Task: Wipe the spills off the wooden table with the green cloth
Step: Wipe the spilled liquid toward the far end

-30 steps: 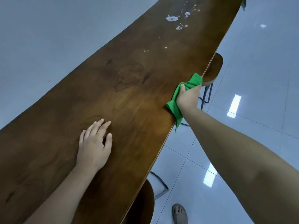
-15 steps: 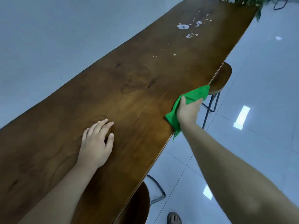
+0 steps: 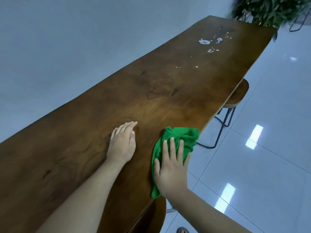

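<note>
My right hand pressed flat, fingers straight, on the green cloth at the wooden table edge; my left hand lay open and empty at its nine o'clock. The spills, far off at one o'clock, were not yet wiped

You have one wooden table, one green cloth and two hands in view: your left hand and your right hand. Count two stools, a far stool and a near stool, one plant and one foot. Of spills, there is one large white puddle, plus small drops too tiny to count surely.
</note>
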